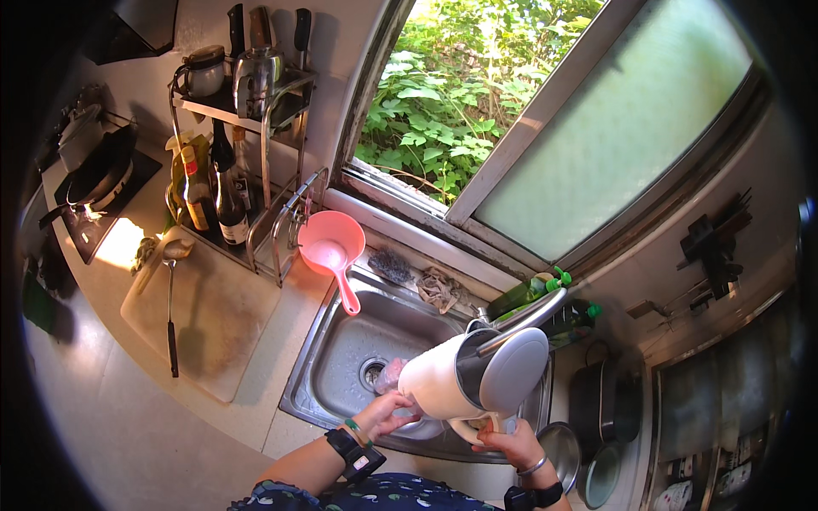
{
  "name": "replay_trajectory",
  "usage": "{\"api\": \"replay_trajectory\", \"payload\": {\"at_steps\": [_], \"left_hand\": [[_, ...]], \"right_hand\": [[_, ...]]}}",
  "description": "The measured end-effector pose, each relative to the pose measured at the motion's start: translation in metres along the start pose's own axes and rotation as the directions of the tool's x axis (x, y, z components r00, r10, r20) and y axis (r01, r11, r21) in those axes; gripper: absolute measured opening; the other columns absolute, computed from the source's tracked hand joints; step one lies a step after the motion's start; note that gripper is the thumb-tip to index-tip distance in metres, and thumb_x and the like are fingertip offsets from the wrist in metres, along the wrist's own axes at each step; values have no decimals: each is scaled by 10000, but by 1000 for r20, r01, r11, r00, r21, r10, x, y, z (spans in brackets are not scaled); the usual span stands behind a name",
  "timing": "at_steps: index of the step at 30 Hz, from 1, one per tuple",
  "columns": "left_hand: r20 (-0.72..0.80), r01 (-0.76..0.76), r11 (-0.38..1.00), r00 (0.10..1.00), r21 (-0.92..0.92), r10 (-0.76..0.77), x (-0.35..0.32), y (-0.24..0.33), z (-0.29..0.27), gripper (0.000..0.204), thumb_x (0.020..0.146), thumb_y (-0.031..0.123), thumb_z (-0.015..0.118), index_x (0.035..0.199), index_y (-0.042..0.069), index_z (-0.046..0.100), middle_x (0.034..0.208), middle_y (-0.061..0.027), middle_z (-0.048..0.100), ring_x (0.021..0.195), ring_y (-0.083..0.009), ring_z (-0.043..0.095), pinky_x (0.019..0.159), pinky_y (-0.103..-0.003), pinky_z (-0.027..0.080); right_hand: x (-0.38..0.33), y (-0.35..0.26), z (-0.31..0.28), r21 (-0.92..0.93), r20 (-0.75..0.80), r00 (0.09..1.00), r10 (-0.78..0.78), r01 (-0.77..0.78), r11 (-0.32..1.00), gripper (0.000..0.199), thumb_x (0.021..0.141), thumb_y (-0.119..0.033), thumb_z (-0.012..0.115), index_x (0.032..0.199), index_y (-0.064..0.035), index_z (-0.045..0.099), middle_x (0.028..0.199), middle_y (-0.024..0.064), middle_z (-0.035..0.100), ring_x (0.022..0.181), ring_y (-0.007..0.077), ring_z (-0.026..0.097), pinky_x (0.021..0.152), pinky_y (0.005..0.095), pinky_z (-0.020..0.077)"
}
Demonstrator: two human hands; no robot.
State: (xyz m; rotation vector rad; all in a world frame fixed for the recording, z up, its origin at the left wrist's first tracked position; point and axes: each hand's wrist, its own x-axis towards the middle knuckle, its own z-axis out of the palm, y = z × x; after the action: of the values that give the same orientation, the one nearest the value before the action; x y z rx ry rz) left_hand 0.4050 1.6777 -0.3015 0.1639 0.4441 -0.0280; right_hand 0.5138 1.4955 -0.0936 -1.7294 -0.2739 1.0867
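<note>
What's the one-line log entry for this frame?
left hand: supports white kettle base | right hand: grips kettle handle | kettle: tilted over sink, lid open | pink ladle: on sink rim

Sunlit kitchen, open window [545,128]

Both hands, left hand [385,414] and right hand [509,443], hold a tilted white kettle [439,383] over the steel sink [328,362].
</note>
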Motion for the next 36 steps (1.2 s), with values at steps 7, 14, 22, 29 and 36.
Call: {"api": "replay_trajectory", "payload": {"at_steps": [7,14,22,29,36], "left_hand": [[18,0,1000,1000,-12,0,-5,3,4,379,776,-47,458,1147,26,436,1175,-131,470,1063,-275,495,879,-455,445],[-27,18,1000,999,-1,-18,-16,9,18,364,826,-23,420,1190,-10,437,1252,-118,440,1175,-268,408,1001,-472,324],[-48,13,1000,999,9,-13,-21,11,24,366,826,-29,418,1191,-12,434,1243,-118,443,1173,-270,409,999,-474,328],[-37,5,1000,999,23,-4,-24,13,31,363,824,-33,430,1187,-21,433,1240,-118,441,1165,-277,412,991,-479,337],[-27,11,1000,1000,5,-11,-21,11,25,379,818,-43,429,1196,-23,415,1232,-120,440,1159,-286,416,985,-481,345]], "right_hand": [[-2,-3,3,14,9,1000,19,-19,1000,247,704,-2,650,923,13,539,840,45,531,729,164,586,635,313,551],[-2,-4,3,30,3,1000,10,-10,999,205,723,22,625,916,70,573,875,119,593,777,217,608,687,370,551],[-3,-2,4,41,-8,1000,20,-20,999,191,721,33,624,902,66,573,866,121,594,773,225,614,687,377,552],[-1,0,1,50,-12,1000,17,-17,999,171,722,40,621,884,60,573,855,122,596,767,229,617,693,386,551],[0,0,2,38,3,1000,11,-11,999,169,725,34,621,885,65,579,854,116,599,771,224,614,691,382,550]]}}
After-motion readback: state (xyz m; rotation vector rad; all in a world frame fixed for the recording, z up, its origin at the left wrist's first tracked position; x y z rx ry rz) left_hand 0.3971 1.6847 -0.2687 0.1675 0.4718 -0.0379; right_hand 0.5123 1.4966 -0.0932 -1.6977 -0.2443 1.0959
